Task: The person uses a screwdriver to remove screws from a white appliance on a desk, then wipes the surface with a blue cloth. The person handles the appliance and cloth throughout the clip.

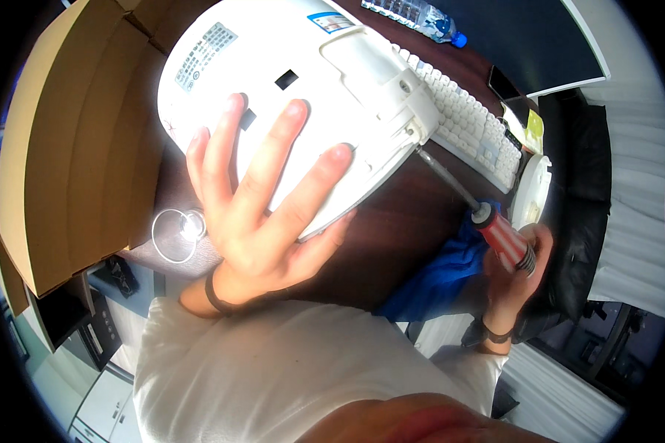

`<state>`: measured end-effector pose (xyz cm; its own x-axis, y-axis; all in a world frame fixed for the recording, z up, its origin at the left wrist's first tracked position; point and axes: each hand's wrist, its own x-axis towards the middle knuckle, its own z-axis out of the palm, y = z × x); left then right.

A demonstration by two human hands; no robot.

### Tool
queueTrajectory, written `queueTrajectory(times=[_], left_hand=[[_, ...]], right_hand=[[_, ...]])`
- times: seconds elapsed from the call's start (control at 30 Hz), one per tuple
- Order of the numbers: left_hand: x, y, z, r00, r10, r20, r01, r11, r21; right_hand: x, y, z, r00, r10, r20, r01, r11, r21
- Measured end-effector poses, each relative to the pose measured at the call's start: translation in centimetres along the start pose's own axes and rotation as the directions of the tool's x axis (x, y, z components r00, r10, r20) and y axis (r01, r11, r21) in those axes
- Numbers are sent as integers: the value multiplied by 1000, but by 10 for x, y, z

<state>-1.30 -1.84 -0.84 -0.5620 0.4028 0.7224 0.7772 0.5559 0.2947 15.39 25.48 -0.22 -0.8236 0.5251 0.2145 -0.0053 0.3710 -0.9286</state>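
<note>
- Right now I see my left hand [262,214] spread flat, fingers wide, pressed on the underside of a white appliance [295,96] in the upper centre of the frame; looks like a brace so it won't turn.
- My right hand [517,269], right of centre, is closed round a red-handled screwdriver [504,240]; the shaft slants up-left and its tip sits at the appliance's lower right edge, probably at a screw.
- Labels: pale rectangular sticker with rows of small print at the appliance's upper left, and a blue-edged one at its top.
- Cardboard box [74,140] at left, white keyboard [469,122] upper right, blue cloth [443,273] under the screwdriver.
</note>
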Motion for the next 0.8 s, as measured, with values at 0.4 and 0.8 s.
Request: queueTrajectory(times=[0.4,0.8], left_hand=[[0,0,1,1000,-1,-20,1,1000,-2],[0,-1,3,1000,-5,-31,5,1000,-3]], right_hand=[[-3,-5,1,995,95,42,-90,989,-115],[0,-4,12,988,118,99,-134,974,184]])
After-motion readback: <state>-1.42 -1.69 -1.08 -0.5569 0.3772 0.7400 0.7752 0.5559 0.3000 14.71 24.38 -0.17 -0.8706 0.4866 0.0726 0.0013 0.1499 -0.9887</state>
